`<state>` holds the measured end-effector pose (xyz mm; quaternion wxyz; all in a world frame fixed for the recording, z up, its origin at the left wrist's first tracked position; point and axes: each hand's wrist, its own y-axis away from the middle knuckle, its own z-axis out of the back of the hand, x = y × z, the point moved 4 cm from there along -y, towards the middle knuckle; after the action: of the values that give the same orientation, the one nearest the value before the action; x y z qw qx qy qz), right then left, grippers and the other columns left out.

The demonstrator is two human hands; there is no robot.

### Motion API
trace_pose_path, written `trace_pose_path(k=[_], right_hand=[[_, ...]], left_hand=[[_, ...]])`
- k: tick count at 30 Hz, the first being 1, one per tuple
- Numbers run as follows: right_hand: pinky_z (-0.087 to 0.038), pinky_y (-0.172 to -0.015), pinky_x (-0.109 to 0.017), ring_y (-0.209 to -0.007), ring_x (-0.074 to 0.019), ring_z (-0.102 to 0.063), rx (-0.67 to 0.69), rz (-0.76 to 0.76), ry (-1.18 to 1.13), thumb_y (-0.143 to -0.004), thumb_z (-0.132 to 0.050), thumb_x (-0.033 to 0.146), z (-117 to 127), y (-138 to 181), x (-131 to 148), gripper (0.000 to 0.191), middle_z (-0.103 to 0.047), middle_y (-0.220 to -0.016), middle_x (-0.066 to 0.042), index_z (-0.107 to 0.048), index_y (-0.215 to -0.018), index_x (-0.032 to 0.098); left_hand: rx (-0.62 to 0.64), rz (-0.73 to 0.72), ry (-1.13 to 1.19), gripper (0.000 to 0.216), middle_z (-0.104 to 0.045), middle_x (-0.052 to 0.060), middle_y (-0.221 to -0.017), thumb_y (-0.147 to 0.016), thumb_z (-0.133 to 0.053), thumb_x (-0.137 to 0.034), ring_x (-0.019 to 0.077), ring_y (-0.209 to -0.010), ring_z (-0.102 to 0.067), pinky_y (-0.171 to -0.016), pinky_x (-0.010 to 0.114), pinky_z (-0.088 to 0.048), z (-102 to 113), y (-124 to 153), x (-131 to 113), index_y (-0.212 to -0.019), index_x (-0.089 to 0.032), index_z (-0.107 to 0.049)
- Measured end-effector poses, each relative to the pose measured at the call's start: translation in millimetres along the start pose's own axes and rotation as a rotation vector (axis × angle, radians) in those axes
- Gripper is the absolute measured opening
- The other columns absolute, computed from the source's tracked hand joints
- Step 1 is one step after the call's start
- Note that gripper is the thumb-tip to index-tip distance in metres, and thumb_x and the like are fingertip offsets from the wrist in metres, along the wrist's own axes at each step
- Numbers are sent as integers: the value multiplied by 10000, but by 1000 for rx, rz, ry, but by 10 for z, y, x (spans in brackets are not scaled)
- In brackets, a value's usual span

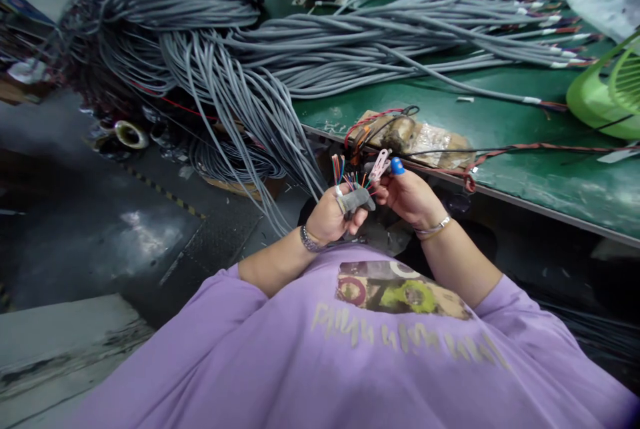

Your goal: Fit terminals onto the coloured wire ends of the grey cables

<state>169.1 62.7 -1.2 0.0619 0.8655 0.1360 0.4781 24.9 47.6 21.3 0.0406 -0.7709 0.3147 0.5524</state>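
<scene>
In front of my belly, my left hand (pixel 326 217) is closed around the end of a cable, with its thin coloured wires (pixel 338 168) fanned out above the fingers. A grey cover (pixel 356 200) sits on the thumb of that hand. Just beside it, my right hand (pixel 414 197) is pinched at the wire tips, and a blue finger cap (pixel 397 166) is on one of its fingers. A pale pink slotted piece (pixel 380 165) sticks up from the right fingers; its lower end is hidden. Some wire ends reach between both hands.
Large bundles of grey cable (pixel 320 49) lie across the green table (pixel 530 99) and hang over its left edge. A taped block (pixel 425 141) with red and black leads sits at the front edge. A green fan (pixel 600 92) stands right. Rolls of tape (pixel 131 134) are at lower left.
</scene>
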Motion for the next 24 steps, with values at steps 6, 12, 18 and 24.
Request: trace_pose_path(k=[6,12,18,24], right_hand=[[-268,-466,-255,-489,-85,-359,-260,317,134,-658,-747,748,22,-59,21,560,-507,-573,31,-582,-682,213],[-418,-542,-280,-569,-124,-516,-120,149,-2,-659,-607,878,-56,-177,-70,679,-583,-653,2,-631,-790,211],[-466,-617,-297,-657,-153,-572,-195,153,-76,-642,-683,830,-74,-202,-49,643,-635,-702,-6,-636,-835,219],[-446,-575,-286,-622,-145,-551,-130,105,-98,-649,-635,865,-92,-165,-60,657,-626,-703,3,-627,-842,236]], left_hand=[[41,11,16,499,-536,-35,-438,-646,-775,-599,71,-284,-413,-287,184,-244,-64,-99,-23,-753,-159,-564],[30,35,33,497,-559,-26,-453,-637,-802,-566,70,-286,-416,-295,182,-240,-59,-131,19,-789,-156,-567],[32,69,14,505,-557,-23,-462,-628,-787,-601,71,-293,-424,-288,193,-245,-22,-163,152,-743,-161,-568],[29,73,1,541,-543,-32,-444,-604,-783,-638,68,-283,-414,-288,188,-237,-30,-121,132,-748,-165,-561]])
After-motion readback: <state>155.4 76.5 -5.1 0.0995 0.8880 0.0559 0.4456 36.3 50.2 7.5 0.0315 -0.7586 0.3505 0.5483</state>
